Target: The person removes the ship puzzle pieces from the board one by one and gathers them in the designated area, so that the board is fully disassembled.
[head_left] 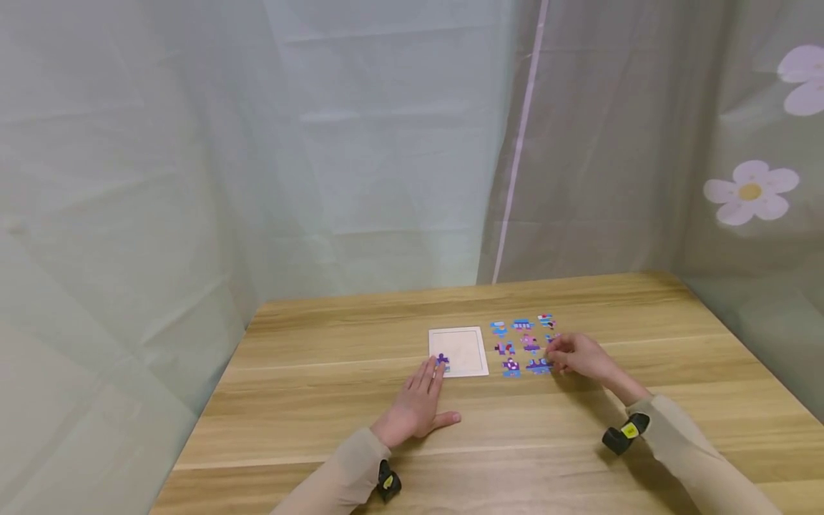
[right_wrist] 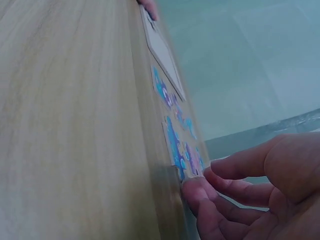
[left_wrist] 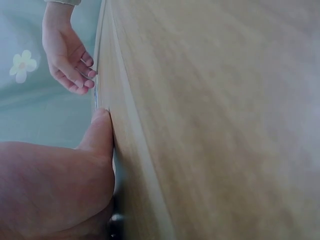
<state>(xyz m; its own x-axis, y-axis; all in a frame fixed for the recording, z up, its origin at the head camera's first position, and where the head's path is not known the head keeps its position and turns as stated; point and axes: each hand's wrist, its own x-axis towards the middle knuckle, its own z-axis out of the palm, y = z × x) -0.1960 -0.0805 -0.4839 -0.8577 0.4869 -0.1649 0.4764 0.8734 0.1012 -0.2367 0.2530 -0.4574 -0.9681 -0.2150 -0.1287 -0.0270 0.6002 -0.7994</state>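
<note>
My left hand (head_left: pixel 418 404) lies flat with straight fingers, its fingertips on the lower left corner of a white puzzle frame (head_left: pixel 484 352). Right at those fingertips a purple-and-blue jigsaw piece (head_left: pixel 442 359) sits inside that corner. In the left wrist view the left thumb (left_wrist: pixel 100 132) stretches along the tabletop. To the right of the frame, my right hand (head_left: pixel 579 355) has loosely bent fingers, thumb apart from them, at the edge of a purple-and-blue jigsaw piece (head_left: pixel 538 366). Its fingertips (right_wrist: pixel 195 190) come down beside the pieces in the right wrist view.
Several other colourful pieces, among them a pink one (head_left: pixel 529 342) and a blue one (head_left: pixel 522 324), lie in rows beside the frame. Everything rests on a wooden table (head_left: pixel 309 400). Pale curtains (head_left: pixel 373 143) hang behind it, with flowers printed at the right.
</note>
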